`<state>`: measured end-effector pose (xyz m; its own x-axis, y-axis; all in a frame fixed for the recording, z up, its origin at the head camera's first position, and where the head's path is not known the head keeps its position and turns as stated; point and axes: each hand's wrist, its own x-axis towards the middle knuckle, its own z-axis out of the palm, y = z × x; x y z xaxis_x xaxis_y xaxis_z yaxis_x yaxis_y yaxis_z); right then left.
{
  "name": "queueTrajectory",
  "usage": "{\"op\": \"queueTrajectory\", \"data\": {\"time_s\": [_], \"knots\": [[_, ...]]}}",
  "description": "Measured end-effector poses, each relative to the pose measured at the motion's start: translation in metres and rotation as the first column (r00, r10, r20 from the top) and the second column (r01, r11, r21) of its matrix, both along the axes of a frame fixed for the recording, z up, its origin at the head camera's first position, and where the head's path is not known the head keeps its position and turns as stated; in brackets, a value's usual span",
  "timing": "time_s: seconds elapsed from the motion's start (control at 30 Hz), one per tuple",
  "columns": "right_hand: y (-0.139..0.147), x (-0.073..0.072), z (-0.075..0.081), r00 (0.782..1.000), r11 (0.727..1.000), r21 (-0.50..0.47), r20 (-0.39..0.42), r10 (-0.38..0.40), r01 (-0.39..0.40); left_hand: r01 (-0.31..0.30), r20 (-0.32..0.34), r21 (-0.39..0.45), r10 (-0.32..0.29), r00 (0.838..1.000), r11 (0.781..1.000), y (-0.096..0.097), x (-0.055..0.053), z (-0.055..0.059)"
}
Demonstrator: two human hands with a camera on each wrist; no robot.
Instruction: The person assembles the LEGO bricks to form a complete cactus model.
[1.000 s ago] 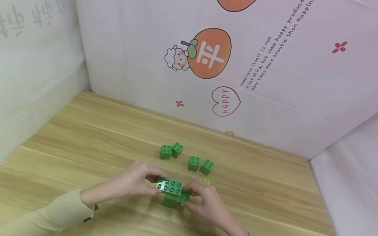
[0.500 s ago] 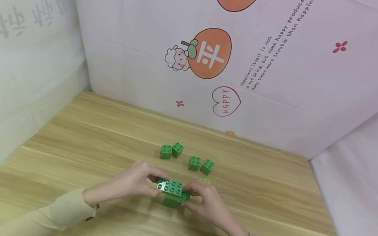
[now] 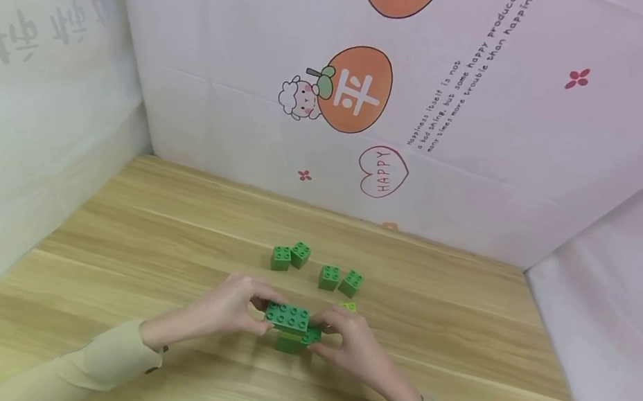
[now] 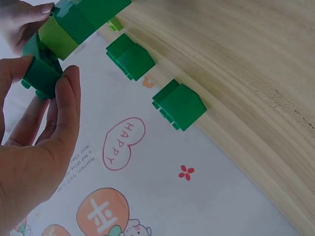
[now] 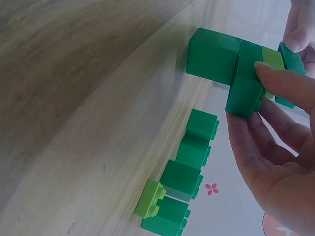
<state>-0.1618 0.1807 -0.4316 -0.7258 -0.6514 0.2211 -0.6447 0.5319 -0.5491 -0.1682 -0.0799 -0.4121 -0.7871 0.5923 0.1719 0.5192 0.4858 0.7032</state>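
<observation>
Stack: a small tower of bricks is between the two hands, on the near half of the desk (image 3: 217, 222), about midway between its left and right edges; whether its foot touches the wood cannot be told.
Order of bricks: the bottom brick (image 5: 211, 55) is green, then a jutting brick (image 5: 246, 81), also green, sticks out to the right, then a lime layer (image 5: 271, 58), and a long top brick (image 3: 287, 318) with eight studs overhangs to the left.
Left hand: this hand (image 3: 236, 303) pinches the left end of the top brick between thumb and fingers.
Right hand: this hand (image 3: 351, 342) grips the jutting brick, thumb on one side, fingers on the other.
Loose green bricks: one (image 3: 281, 258) and its close neighbour (image 3: 300, 255), then another (image 3: 329, 277) and the rightmost (image 3: 351, 283), lie towards the far edge.
Loose lime brick: this piece (image 3: 348, 307) lies just beyond the right hand, partly hidden by it.
Top joint: seating is unclear; pressing on the overhanging end could lever the long brick off the lime layer.
Middle joint: an uneven pull by the right hand could twist the jutting brick loose.
Right knuckles: a sideways swing could knock the loose lime piece.
</observation>
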Motion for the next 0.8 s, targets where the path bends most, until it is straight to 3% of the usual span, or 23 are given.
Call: {"op": "queueTrajectory", "data": {"time_s": [0.3, 0.6, 0.8], "knots": [[-0.0019, -0.0012, -0.0010, 1.000, 1.000, -0.010, -0.017, 0.008, -0.009, 0.030, -0.017, 0.008, -0.030, 0.999, 1.000, -0.0031, 0.0003, -0.0016], [-0.0020, -0.0007, 0.0007, 0.999, 1.000, -0.006, 0.029, -0.015, 0.015, 0.046, -0.124, 0.022, -0.043, 0.991, 0.999, -0.0046, 0.0029, -0.0036], [-0.0019, -0.0006, 0.0014, 0.999, 1.000, -0.005, 0.035, -0.015, 0.016, 0.019, -0.111, 0.000, -0.019, 0.994, 1.000, -0.0047, 0.0037, -0.0028]]}}
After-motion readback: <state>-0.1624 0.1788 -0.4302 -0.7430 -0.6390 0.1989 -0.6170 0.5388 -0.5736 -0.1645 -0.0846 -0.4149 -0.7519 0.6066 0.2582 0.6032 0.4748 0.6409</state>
